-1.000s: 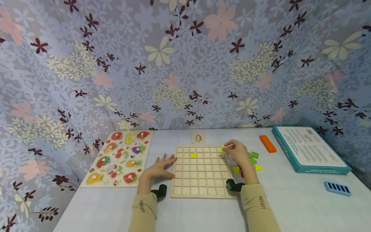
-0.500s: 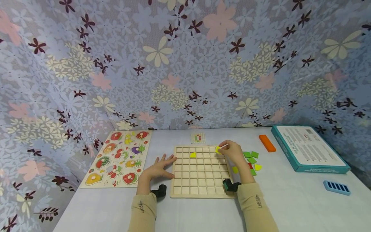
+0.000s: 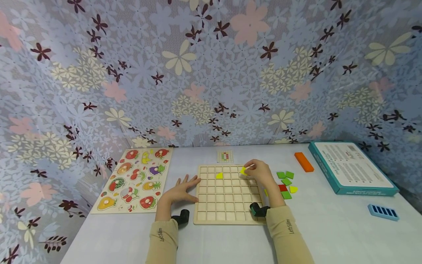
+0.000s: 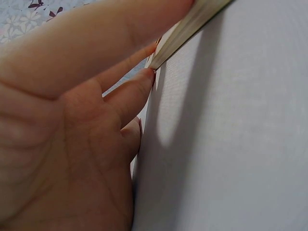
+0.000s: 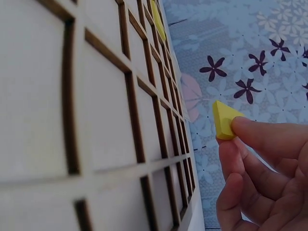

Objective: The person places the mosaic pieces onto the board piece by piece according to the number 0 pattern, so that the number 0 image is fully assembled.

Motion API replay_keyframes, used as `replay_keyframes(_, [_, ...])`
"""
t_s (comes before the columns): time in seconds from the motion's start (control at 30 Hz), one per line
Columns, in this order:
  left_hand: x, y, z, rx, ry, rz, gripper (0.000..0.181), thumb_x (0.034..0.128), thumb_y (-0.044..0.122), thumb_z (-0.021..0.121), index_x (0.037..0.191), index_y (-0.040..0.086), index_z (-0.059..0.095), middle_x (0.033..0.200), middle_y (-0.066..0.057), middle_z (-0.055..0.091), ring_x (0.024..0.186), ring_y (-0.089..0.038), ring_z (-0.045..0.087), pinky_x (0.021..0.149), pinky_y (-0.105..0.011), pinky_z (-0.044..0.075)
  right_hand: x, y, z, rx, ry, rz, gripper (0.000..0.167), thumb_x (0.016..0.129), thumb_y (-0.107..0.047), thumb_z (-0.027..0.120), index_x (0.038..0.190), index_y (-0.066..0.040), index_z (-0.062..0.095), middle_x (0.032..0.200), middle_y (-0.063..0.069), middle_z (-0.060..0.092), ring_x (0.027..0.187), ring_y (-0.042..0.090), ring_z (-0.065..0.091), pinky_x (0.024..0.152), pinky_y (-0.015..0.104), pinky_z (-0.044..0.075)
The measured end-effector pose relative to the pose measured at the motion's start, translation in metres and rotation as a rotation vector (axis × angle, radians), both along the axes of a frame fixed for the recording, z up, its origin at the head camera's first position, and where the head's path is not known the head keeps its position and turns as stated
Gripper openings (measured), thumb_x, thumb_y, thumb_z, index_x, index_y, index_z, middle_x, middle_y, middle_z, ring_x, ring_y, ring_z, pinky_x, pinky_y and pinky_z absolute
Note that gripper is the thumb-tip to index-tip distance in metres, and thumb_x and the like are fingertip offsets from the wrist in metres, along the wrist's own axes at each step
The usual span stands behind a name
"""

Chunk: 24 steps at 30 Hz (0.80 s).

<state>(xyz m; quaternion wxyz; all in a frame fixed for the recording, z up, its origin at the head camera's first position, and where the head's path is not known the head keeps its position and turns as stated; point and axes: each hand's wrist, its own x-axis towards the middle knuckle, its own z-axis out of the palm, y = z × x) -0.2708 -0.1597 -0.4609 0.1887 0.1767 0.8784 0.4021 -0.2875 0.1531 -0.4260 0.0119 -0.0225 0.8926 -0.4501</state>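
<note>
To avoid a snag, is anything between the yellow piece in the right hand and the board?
Nothing visible: the right hand pinches the yellow piece over the board, with only open space between; the left hand is well aside.

And it's looking like a play corner, homely in feel, though whether a house is surrounding it I'm not managing to tell: a flowered cloth is hanging behind a white-covered table, a fruit puzzle is lying left, a wooden grid board is sitting centre, a teal-edged box is resting right.
</note>
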Motion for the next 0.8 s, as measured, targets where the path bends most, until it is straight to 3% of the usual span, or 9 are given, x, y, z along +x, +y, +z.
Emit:
replay_keyframes(0.2, [0.001, 0.0, 0.001, 0.001, 0.003, -0.001, 0.083, 0.0688, 0.016, 0.077, 0.142, 0.011, 0.038, 0.153, -0.005, 0.019, 0.141, -0.031, -0.007, 0.112, -0.047, -0.014, -0.005, -0.006, -0.004, 0.039, -0.003, 0.02, 0.02, 0.084, -0.008, 0.062, 0.103, 0.0, 0.064, 0.091, 0.016, 0.065, 0.077, 0.026, 0.061, 0.063, 0.034, 0.05])
replay_keyframes(0.53, [0.0, -0.001, 0.0, 0.0, -0.005, -0.004, 0.083, 0.0699, 0.016, 0.077, 0.142, 0.011, 0.037, 0.153, -0.006, 0.018, 0.141, -0.031, -0.008, 0.112, -0.047, -0.015, -0.011, -0.017, -0.005, 0.063, -0.026, 0.064, 0.019, 0.084, -0.005, 0.061, 0.102, -0.001, 0.065, 0.092, 0.016, 0.065, 0.083, 0.028, 0.06, 0.071, 0.04, 0.052])
replay_keyframes(0.8, [0.001, -0.001, 0.001, 0.005, -0.009, -0.001, 0.083, 0.0698, 0.016, 0.077, 0.142, 0.011, 0.037, 0.153, -0.006, 0.018, 0.141, -0.031, -0.008, 0.112, -0.047, -0.015, -0.013, -0.021, -0.006, 0.09, -0.031, 0.083, 0.017, 0.083, -0.004, 0.059, 0.098, -0.002, 0.066, 0.089, 0.013, 0.064, 0.079, 0.024, 0.059, 0.067, 0.034, 0.05])
